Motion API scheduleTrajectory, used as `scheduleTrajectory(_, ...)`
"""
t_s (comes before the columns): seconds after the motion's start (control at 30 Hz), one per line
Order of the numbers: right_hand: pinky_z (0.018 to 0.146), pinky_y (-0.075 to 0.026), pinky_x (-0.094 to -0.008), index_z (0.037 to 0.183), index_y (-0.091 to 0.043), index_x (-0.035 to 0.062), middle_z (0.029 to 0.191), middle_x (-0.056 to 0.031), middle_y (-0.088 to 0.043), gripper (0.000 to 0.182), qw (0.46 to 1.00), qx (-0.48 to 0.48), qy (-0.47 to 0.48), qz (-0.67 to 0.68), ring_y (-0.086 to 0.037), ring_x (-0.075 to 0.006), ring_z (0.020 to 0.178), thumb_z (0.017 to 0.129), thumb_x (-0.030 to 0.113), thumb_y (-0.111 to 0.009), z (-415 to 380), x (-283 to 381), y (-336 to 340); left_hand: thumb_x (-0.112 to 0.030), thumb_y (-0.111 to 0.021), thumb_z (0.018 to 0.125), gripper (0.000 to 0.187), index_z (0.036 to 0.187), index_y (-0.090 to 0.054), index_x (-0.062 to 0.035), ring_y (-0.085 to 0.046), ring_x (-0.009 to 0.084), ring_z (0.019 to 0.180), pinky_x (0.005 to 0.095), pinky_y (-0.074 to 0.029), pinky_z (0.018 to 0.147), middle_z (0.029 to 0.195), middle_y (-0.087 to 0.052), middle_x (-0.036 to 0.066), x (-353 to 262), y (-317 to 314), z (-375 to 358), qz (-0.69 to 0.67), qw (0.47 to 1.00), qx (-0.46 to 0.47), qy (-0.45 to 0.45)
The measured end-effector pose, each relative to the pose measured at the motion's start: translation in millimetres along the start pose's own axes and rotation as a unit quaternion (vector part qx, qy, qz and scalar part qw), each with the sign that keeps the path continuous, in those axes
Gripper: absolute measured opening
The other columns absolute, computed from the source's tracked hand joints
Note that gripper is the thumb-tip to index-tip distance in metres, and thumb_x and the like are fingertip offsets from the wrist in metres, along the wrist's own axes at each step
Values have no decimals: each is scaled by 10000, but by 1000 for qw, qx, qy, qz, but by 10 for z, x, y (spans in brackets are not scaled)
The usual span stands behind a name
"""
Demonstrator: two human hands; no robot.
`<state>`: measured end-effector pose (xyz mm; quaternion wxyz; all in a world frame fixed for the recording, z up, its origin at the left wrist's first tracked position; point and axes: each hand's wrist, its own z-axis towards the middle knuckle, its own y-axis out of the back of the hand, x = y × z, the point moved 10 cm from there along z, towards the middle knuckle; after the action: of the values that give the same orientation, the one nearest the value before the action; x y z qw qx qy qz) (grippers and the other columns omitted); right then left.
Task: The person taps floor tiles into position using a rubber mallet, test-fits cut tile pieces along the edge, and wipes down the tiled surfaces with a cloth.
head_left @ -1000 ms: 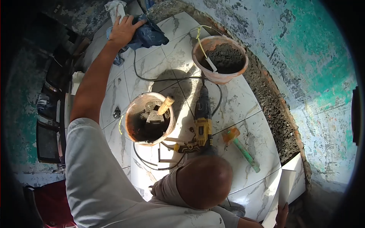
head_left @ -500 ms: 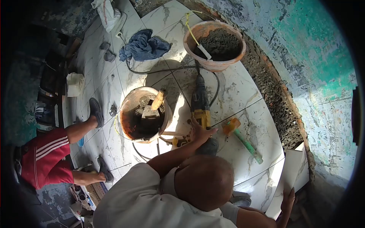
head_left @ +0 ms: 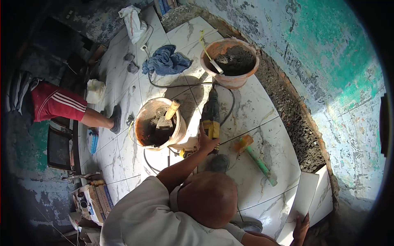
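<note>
Neither my left hand nor my right hand is in view. Below me a co-worker in a white shirt [head_left: 152, 213] bends forward, head down. One of the co-worker's hands [head_left: 208, 143] rests on a yellow and black power drill [head_left: 211, 123] lying on the floor tiles. The co-worker's other hand [head_left: 301, 228] touches a long pale tile strip [head_left: 304, 192] at the lower right. Left of the drill stands a bucket [head_left: 181, 133] with a wooden-handled tool [head_left: 172, 110] in it. A green-handled tool [head_left: 261, 166] with an orange head lies right of the drill.
A basin [head_left: 232, 83] of dark mortar stands near a rubble-filled trench [head_left: 295, 123] along the wall. A blue cloth [head_left: 166, 61], a cable and a white sack [head_left: 134, 26] lie farther back. Another person in red shorts [head_left: 57, 100] stands at the left, near boxes [head_left: 98, 201].
My view has shifted, and the floor items appear lower. The person in red shorts has moved, with one leg now showing instead of two. The co-worker's hand remains on the drill.
</note>
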<state>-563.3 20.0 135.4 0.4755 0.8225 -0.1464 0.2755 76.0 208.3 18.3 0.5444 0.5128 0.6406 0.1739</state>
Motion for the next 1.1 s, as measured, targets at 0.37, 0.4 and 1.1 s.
scheduleTrajectory(0.37,975,-453,-465,1365,-382,-141,1277,-344,-524,742,983,54,-104,-140,-533,-443,1176,940,438,-568,-97,-154,48,-295,-823,567,1157,1496,-153,-134,-579,375,1095,458,-477,929,1223,-557,218,-552,145,905,-49,995,-48,75)
scheduleTrajectory(0.4,971,-452,-463,1362,-383,-144,1271,-351,-523,737,982,52,-104,-146,-532,-451,1173,939,429,-572,-95,-148,59,-306,-822,570,1151,1496,-158,-135,-604,380,1054,456,-495,902,1192,-580,218,-534,131,1037,-60,993,-61,82)
scheduleTrajectory(1.1,839,-457,-358,1214,-525,-69,1042,-191,-636,364,989,-26,-141,-25,-591,-249,935,905,120,-565,229,878,159,-328,-803,747,806,1373,-346,-106,-591,296,1081,412,-510,879,1192,-547,175,-819,379,2293,-236,957,-123,118)
